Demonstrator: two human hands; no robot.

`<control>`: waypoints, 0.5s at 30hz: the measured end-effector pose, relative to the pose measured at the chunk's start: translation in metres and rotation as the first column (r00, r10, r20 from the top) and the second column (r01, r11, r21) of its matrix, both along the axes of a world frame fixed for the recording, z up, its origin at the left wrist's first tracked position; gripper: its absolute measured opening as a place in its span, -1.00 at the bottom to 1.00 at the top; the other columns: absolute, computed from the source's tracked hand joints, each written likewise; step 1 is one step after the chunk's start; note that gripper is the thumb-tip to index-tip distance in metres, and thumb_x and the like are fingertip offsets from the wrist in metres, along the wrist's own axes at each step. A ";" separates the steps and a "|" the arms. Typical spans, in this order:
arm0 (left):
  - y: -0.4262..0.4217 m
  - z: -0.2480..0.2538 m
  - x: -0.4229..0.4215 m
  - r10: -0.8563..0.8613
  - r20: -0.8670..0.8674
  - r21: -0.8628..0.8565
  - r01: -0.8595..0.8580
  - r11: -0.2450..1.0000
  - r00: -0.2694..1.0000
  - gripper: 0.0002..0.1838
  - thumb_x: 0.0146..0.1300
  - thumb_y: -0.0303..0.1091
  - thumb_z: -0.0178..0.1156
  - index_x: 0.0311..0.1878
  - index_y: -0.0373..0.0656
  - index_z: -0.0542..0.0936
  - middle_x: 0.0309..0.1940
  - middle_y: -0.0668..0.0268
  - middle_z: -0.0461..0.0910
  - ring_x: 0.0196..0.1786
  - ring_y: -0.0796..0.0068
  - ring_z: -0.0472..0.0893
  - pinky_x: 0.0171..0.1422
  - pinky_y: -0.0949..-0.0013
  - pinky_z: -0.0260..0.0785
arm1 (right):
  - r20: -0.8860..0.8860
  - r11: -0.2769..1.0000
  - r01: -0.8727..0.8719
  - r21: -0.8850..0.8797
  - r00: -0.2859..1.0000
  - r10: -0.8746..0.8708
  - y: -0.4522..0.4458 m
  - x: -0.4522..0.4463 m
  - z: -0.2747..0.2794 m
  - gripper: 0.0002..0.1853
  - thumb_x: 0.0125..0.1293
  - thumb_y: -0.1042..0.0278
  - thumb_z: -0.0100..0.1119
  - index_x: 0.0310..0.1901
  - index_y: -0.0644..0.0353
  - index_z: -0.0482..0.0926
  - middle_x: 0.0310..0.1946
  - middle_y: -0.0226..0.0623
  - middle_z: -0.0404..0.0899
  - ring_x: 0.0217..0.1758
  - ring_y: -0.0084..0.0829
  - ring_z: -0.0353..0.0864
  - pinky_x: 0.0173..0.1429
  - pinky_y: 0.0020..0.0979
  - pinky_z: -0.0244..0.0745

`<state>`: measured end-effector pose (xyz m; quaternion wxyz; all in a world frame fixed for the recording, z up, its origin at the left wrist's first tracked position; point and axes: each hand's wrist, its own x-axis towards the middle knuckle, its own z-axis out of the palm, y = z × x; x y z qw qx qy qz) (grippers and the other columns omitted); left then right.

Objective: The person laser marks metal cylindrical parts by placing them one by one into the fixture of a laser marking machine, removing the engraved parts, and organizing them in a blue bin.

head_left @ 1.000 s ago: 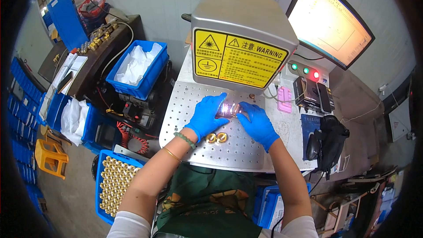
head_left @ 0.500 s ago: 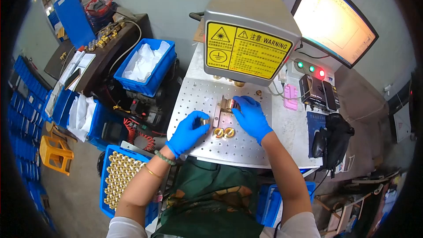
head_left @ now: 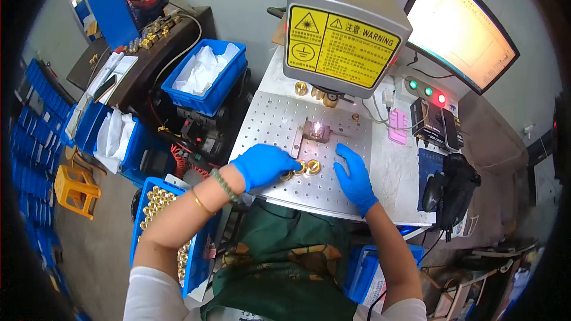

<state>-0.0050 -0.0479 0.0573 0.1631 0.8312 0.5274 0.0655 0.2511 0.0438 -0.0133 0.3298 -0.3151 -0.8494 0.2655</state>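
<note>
My left hand, in a blue glove, reaches over the perforated metal plate, its fingertips at several brass rings. Whether it grips one of them is hard to tell. To the right, my right hand, also gloved in blue, rests over the plate with thumb and fingers apart and nothing between them. Between and beyond the hands, a small fixture bears a metal part with a bright glow on it. The grey machine head with a yellow warning label hangs above.
More brass pieces stand at the back of the plate. A blue crate of brass parts is at lower left. The monitor, a button box, a pink object and a black bag are on the right.
My left hand has moved right onto the brass rings. My right hand has let go of the part at the fixture and drawn back toward me. A bright glow now shows on that part.
</note>
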 end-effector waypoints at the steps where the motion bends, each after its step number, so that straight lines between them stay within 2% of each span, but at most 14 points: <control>1: 0.006 0.009 0.006 -0.013 -0.123 -0.011 0.012 1.000 0.992 -0.75 0.26 -0.29 0.07 -0.03 0.13 0.63 -0.23 0.22 0.62 -0.17 0.14 0.61 -0.13 0.16 0.44 | -0.029 1.000 0.006 0.016 1.000 -0.006 -0.001 0.000 -0.002 -0.60 0.26 0.43 0.15 0.14 0.31 0.44 0.12 -0.01 0.46 0.19 -0.06 0.42 0.29 -0.20 0.29; 2: 0.012 0.006 0.007 -0.004 -0.122 -0.015 0.003 1.000 0.993 -0.75 0.26 -0.29 0.07 -0.03 0.13 0.63 -0.23 0.22 0.62 -0.17 0.14 0.61 -0.13 0.16 0.44 | -0.028 1.000 -0.003 0.011 1.000 0.003 -0.002 0.000 -0.001 -0.60 0.26 0.43 0.15 0.14 0.31 0.44 0.12 -0.01 0.46 0.19 -0.06 0.42 0.29 -0.20 0.29; 4: 0.025 -0.006 0.006 -0.095 -0.224 0.119 0.124 0.985 0.970 -0.79 0.18 -0.32 0.14 -0.13 0.09 0.66 -0.17 0.23 0.59 -0.11 0.15 0.59 -0.11 0.14 0.44 | -0.041 1.000 0.014 0.014 0.999 -0.013 -0.004 -0.002 0.002 -0.62 0.26 0.45 0.14 0.12 0.31 0.46 0.10 -0.02 0.48 0.16 -0.06 0.44 0.27 -0.20 0.31; 5: 0.026 -0.003 0.007 -0.129 -0.131 0.133 0.146 0.980 0.983 -0.80 0.06 -0.32 0.23 -0.21 0.06 0.67 -0.11 0.27 0.55 -0.04 0.16 0.56 -0.10 0.14 0.44 | -0.044 1.000 0.006 0.010 0.999 -0.006 -0.005 -0.002 0.002 -0.62 0.26 0.45 0.14 0.12 0.31 0.46 0.10 -0.02 0.48 0.16 -0.06 0.44 0.27 -0.20 0.31; 6: 0.024 -0.001 0.009 -0.121 -0.134 0.130 0.139 0.982 0.984 -0.80 0.06 -0.32 0.23 -0.21 0.06 0.67 -0.11 0.27 0.55 -0.04 0.16 0.56 -0.10 0.14 0.44 | -0.040 1.000 0.015 0.024 0.999 -0.014 -0.006 -0.001 0.001 -0.62 0.27 0.44 0.14 0.13 0.29 0.46 0.11 -0.06 0.49 0.17 -0.11 0.46 0.28 -0.24 0.32; 8: 0.021 0.007 0.014 -0.289 -0.156 0.260 0.321 0.910 0.945 -0.77 -0.06 -0.31 0.29 -0.25 0.02 0.66 -0.06 0.29 0.53 -0.01 0.21 0.52 -0.06 0.16 0.43 | -0.041 0.999 0.017 0.036 0.999 -0.016 -0.005 -0.001 0.001 -0.62 0.28 0.43 0.15 0.13 0.26 0.46 0.12 -0.10 0.50 0.17 -0.15 0.47 0.28 -0.27 0.33; 10: 0.022 0.002 0.021 -0.257 -0.110 0.213 0.275 0.937 0.960 -0.79 -0.08 -0.28 0.30 -0.29 0.02 0.66 -0.02 0.36 0.51 0.03 0.27 0.48 -0.02 0.20 0.40 | -0.031 0.999 0.030 0.038 0.999 -0.028 -0.005 -0.001 0.001 -0.64 0.29 0.43 0.13 0.12 0.27 0.47 0.11 -0.11 0.50 0.16 -0.16 0.48 0.27 -0.27 0.33; 12: 0.022 0.005 0.026 -0.339 -0.193 0.172 0.372 0.912 0.921 -0.79 -0.08 -0.27 0.29 -0.30 0.01 0.65 -0.03 0.38 0.52 0.03 0.32 0.47 0.01 0.23 0.37 | -0.042 0.999 0.021 0.031 0.999 -0.020 -0.005 -0.002 0.001 -0.65 0.27 0.45 0.13 0.09 0.29 0.48 0.09 -0.07 0.50 0.15 -0.12 0.47 0.26 -0.24 0.33; 13: 0.023 0.008 0.027 -0.336 -0.251 0.148 0.379 0.913 0.908 -0.81 -0.06 -0.25 0.28 -0.32 -0.01 0.65 -0.07 0.41 0.52 0.01 0.33 0.47 0.00 0.23 0.36 | -0.052 0.999 0.017 0.029 0.999 -0.016 -0.005 -0.003 0.002 -0.66 0.25 0.47 0.13 0.07 0.32 0.49 0.08 -0.03 0.50 0.14 -0.08 0.46 0.26 -0.22 0.32; 15: 0.024 0.007 0.030 -0.304 -0.253 0.155 0.349 0.924 0.918 -0.81 -0.06 -0.24 0.28 -0.33 -0.03 0.65 -0.07 0.40 0.52 0.00 0.33 0.47 -0.01 0.23 0.35 | -0.031 0.999 0.022 0.033 0.999 -0.021 -0.006 -0.002 0.004 -0.66 0.26 0.46 0.12 0.07 0.32 0.49 0.09 -0.04 0.50 0.15 -0.08 0.46 0.27 -0.22 0.32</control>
